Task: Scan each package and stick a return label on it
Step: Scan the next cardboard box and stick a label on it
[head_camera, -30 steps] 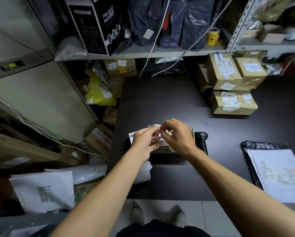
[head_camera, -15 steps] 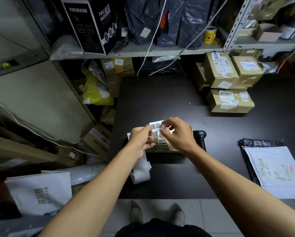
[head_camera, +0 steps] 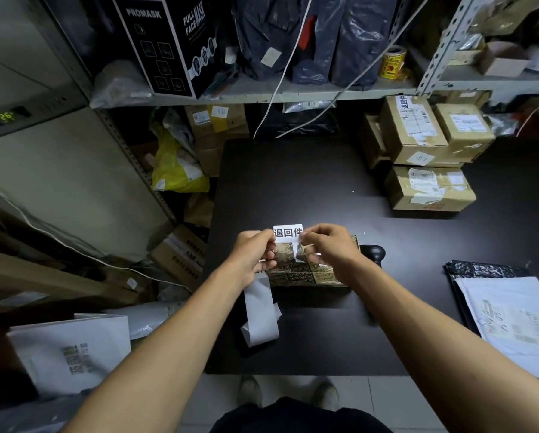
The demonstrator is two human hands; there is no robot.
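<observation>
A white return label [head_camera: 288, 233] with black characters is held up between both hands over a small package [head_camera: 305, 273] printed with gold lettering, which lies on the dark table [head_camera: 293, 182]. My left hand [head_camera: 253, 257] pinches the label's left edge and also holds a curling white backing strip [head_camera: 259, 317] that hangs below it. My right hand [head_camera: 330, 251] pinches the label's right edge. A black scanner [head_camera: 375, 253] lies just right of the package, partly hidden by my right hand.
Stacked cardboard parcels [head_camera: 424, 151] stand at the table's back right. A white mailer on a black bag [head_camera: 512, 317] lies at the right edge. Shelving [head_camera: 293, 92] with bags and boxes rises behind. Boxes and white bags [head_camera: 71, 348] crowd the floor at left.
The label has been peeled up from the backing strip and now stands fully exposed between both hands; the strip hangs lower from my left hand.
</observation>
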